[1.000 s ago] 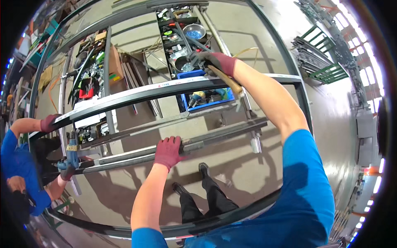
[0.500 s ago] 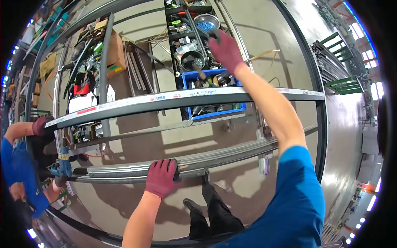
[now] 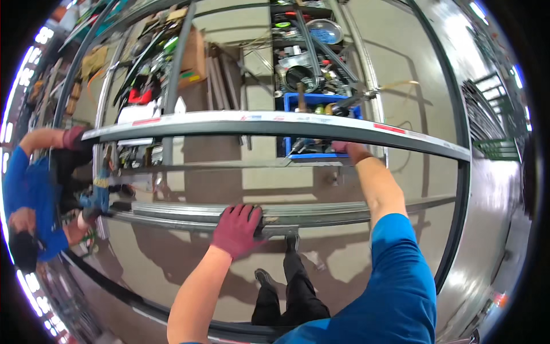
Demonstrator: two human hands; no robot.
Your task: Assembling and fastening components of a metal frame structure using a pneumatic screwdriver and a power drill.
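My left hand, in a maroon glove with dark fingertips, lies over a bundle of long grey metal bars, thumb held apart. My right hand, in the same kind of glove, reaches under the near side of a labelled metal beam. It is at the right part of a blue bin holding tools; its fingers are hidden by the beam. Just beyond the beam, a dark power tool that looks like a drill points up and right. Whether my right hand grips it cannot be seen.
A co-worker in blue holds the beam's left end, beside a blue power tool. Behind the bin stand trays of loose parts with a metal bowl and a dark bowl. Dark frame bars surround me.
My right hand has drawn back from near the metal bowl down to the blue bin, under the beam. The dark tool now sticks up at the bin's right. My left hand stays on the bars.
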